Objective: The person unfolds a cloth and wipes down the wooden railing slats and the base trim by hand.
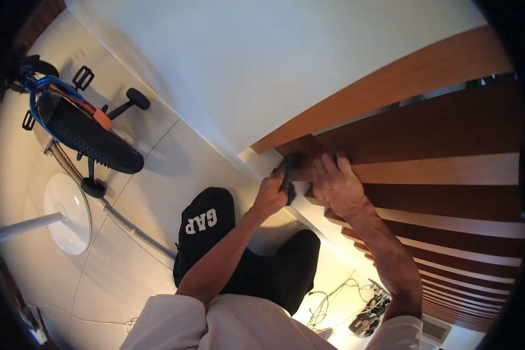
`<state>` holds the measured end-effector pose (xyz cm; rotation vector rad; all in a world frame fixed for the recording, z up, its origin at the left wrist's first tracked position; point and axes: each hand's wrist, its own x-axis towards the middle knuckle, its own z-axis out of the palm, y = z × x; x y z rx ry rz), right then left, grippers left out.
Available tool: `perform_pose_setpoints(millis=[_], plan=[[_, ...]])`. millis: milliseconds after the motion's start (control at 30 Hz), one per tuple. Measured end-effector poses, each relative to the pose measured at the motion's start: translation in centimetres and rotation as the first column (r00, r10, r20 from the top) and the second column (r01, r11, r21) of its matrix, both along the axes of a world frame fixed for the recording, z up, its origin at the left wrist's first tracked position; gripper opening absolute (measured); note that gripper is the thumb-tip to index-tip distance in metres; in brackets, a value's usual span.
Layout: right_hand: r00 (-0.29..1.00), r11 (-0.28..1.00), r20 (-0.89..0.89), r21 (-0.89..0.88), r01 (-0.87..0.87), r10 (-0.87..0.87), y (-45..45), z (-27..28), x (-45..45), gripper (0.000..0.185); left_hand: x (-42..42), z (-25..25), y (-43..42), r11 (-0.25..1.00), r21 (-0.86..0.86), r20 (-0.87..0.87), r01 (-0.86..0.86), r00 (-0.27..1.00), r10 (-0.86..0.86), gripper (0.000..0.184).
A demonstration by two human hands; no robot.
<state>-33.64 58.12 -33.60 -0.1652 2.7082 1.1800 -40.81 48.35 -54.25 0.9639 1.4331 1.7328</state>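
My left hand point(269, 197) is closed around a dark handheld tool point(291, 166). The tool's upper end looks blurred, so its kind cannot be made out. It is close to the left end of a wooden slat, near the wall corner. To its right, my right hand point(339, 186) has its fingers bent over the edge of a wooden slat point(431, 170), gripping it. More brown slats run in a stack below, and a dark brown board point(426, 125) lies just above my fingers.
A small blue bike point(70, 108) with training wheels stands at the left on the tiled floor point(157, 169). Near it are a white round base point(70, 213) and a grey hose point(119, 219). Tangled cables point(326, 303) and a dark device point(370, 315) lie at lower right. A white wall point(262, 64) rises ahead.
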Motion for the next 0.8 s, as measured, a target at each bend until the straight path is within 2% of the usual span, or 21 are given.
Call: perform_pose_setpoints(millis=[33, 67, 100, 167, 200, 233, 267, 300, 367, 433, 500, 533, 567, 600, 733, 767, 800], plan=[[0.999, 1.000, 0.037, -0.014, 0.014, -0.014, 0.0, -0.2, 0.1, 0.030, 0.9, -4.1, 1.3, 0.981, -0.191, -0.128, -0.015, 0.992, -0.010, 0.049], [0.997, 0.999, 0.075, -0.029, 0.032, -0.030, 0.0, -0.2, 0.3, 0.029, 0.5, -3.6, 1.8, 0.927, -0.372, -0.250, -0.053, 0.967, -0.045, 0.047], [0.997, 0.999, 0.065, -0.019, 0.043, -0.042, 0.0, -0.1, 0.3, 0.029, 0.4, -3.1, 1.8, 0.931, -0.362, -0.260, -0.046, 0.964, -0.053, 0.047], [0.999, 0.996, 0.048, -0.091, 0.002, 0.002, -0.1, 0.2, 0.3, 0.026, -0.1, -0.3, 0.5, 0.999, -0.035, -0.003, -0.024, 1.000, 0.024, 0.031], [0.999, 0.995, 0.045, -0.097, 0.025, -0.020, -0.4, -0.1, 0.6, 0.026, -0.2, 1.9, -0.7, 0.999, -0.041, -0.006, -0.001, 1.000, 0.001, 0.031], [1.000, 0.998, 0.026, -0.069, 0.008, -0.007, -0.4, -0.4, 0.8, 0.024, -0.6, 4.2, -1.6, 0.997, -0.070, 0.302, -0.041, 0.952, 0.060, 0.026], [1.000, 0.999, -0.001, -0.032, -0.011, 0.011, -0.1, -0.4, 0.6, 0.023, -1.1, 5.4, -1.8, 0.992, -0.104, 0.570, -0.074, 0.813, 0.120, 0.022], [1.000, 1.000, -0.018, -0.027, 0.004, -0.004, 0.1, -0.3, 0.5, 0.023, -1.1, 4.8, -1.6, 0.993, -0.098, 0.557, -0.060, 0.824, 0.105, 0.022], [1.000, 1.000, 0.016, 0.001, -0.027, 0.027, -0.1, -0.2, 0.6, 0.023, -0.5, 2.2, -1.3, 0.877, -0.353, 0.642, -0.324, 0.599, 0.480, 0.017], [1.000, 1.000, 0.024, -0.009, -0.002, 0.002, -0.2, -0.2, 0.6, 0.024, -0.9, 1.1, 0.5, 0.850, -0.377, 0.594, -0.369, 0.607, 0.527, 0.017], [0.999, 1.000, 0.036, -0.022, 0.008, -0.007, -0.3, -0.4, 0.8, 0.024, -1.5, -0.5, 3.0, 0.896, -0.375, 0.596, -0.238, 0.679, 0.430, 0.019], [1.000, 1.000, -0.004, -0.016, -0.014, 0.014, -0.2, -0.5, 0.7, 0.024, -1.2, -2.3, 4.5, 0.893, -0.377, 0.592, -0.246, 0.678, 0.436, 0.019], [0.998, 0.999, -0.045, -0.005, -0.036, 0.036, -0.1, -0.6, 0.6, 0.024, -0.6, -4.6, 6.3, 0.920, -0.278, 0.631, -0.277, 0.669, 0.392, 0.019], [0.998, 0.999, -0.050, -0.005, -0.043, 0.043, 0.0, -0.6, 0.5, 0.024, -0.5, -4.5, 7.4, 0.936, -0.174, 0.666, -0.306, 0.664, 0.341, 0.019], [0.997, 0.999, -0.069, 0.006, -0.031, 0.031, 0.1, -1.2, 0.5, 0.022, -0.2, -1.6, 6.8, 0.955, -0.072, 0.664, -0.287, 0.701, 0.261, 0.018], [0.996, 0.998, -0.078, 0.034, -0.044, 0.046, 0.2, -1.3, 0.4, 0.022, -0.1, -1.5, 6.8, 0.950, -0.087, 0.529, -0.299, 0.794, 0.299, 0.016], [0.996, 0.999, -0.074, 0.030, -0.043, 0.045, 0.2, -1.2, 0.4, 0.022, 0.0, -1.5, 6.6, 0.947, -0.098, 0.455, -0.304, 0.833, 0.315, 0.016]])
